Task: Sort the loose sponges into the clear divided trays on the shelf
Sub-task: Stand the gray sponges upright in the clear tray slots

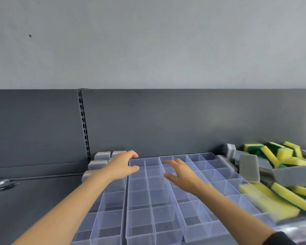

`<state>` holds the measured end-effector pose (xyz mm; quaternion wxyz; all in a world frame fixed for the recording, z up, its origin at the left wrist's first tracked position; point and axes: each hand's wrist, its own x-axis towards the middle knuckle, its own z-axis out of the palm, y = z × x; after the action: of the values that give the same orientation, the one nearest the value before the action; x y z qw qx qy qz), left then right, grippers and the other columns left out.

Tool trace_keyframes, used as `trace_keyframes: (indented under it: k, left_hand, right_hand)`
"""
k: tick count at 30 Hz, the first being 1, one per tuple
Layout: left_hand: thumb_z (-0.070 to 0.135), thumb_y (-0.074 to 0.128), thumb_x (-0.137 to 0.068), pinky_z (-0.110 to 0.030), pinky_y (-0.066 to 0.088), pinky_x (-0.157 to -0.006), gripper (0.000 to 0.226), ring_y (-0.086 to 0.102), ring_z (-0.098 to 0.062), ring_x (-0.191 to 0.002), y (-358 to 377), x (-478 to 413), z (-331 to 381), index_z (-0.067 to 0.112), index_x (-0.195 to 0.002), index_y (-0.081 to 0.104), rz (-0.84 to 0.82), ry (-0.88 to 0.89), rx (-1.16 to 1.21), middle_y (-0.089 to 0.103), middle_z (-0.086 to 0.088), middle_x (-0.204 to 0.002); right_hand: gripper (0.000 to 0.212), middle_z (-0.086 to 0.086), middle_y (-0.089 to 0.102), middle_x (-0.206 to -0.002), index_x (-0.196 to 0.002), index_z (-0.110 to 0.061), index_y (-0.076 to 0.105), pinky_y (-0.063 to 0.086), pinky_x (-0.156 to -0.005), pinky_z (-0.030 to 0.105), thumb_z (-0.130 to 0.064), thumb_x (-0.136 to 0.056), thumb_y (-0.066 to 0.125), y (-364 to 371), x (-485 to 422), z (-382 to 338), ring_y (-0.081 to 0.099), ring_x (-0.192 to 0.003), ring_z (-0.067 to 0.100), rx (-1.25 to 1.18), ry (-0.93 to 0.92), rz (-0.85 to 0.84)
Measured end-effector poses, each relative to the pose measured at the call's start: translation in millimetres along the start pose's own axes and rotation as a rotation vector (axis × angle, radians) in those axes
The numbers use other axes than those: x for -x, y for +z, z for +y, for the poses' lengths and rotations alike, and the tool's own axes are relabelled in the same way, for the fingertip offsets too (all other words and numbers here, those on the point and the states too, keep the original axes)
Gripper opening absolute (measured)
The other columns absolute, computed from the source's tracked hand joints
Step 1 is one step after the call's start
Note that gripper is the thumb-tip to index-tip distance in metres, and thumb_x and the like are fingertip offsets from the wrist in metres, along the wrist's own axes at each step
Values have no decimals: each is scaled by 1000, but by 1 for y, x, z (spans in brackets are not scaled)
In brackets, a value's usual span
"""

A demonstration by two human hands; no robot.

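Over the clear divided trays (141,200), the left hand (124,165) curls at their far-left corner and the right hand (180,175) spreads above; sponges (288,191) are heaped to their right.

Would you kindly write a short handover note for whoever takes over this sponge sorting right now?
Left hand: at the far edge of the trays, fingers curved; grip unclear.
Right hand: open above the trays, holding nothing.
Sponges: a mixed yellow-green and grey pile lies at the right, beside the trays. A few grey sponges sit at the left tray's far end.
Done: little; most compartments are empty.
Left: sort the pile.
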<state>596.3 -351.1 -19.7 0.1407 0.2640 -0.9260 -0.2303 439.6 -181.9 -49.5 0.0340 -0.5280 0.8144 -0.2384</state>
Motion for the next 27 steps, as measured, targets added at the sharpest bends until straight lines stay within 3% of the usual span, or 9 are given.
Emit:
trace_keyframes:
  k: [6, 9, 19, 22, 27]
  left_hand:
    - [25, 54, -90, -25, 35, -97, 41, 40, -18, -129, 42, -19, 64, 18, -130, 45, -58, 36, -52, 44, -1, -137]
    - [26, 55, -90, -30, 37, -102, 42, 41, -19, -128, 65, -30, 98, 18, -130, 45, -87, 43, -72, 45, -3, -135]
    - [30, 53, -90, -32, 38, -101, 46, 38, -20, -128, 137, -57, 207, 21, -133, 41, -155, 51, -144, 41, -2, -138]
    - [31, 53, -89, -35, 40, -101, 47, 39, -21, -127, 154, -68, 234, 21, -134, 40, -162, 57, -167, 41, -2, -138]
    - [30, 54, -89, -35, 41, -98, 45, 43, -22, -121, 178, -91, 282, 19, -130, 43, -167, 117, -194, 45, -5, -130]
  right_hand:
    - [51, 3, 40, -141, -140, -21, 34, 35, -102, 29, -36, -94, 48, -44, 38, 68, 40, -129, 19, 54, 78, 67]
    - [51, 2, 42, -141, -139, -20, 37, 36, -102, 28, -37, -93, 49, -67, 60, 105, 40, -129, 18, 83, 105, 105]
    - [49, 1, 48, -133, -137, -24, 38, 46, -95, 29, -37, -91, 52, -137, 129, 214, 50, -116, 17, 141, 214, 171]
    - [50, 0, 45, -135, -138, -23, 36, 43, -96, 29, -37, -92, 50, -155, 148, 242, 47, -120, 17, 147, 239, 183]
    - [48, 1, 43, -137, -137, -24, 36, 46, -92, 29, -34, -92, 50, -182, 169, 289, 48, -116, 18, 137, 297, 217]
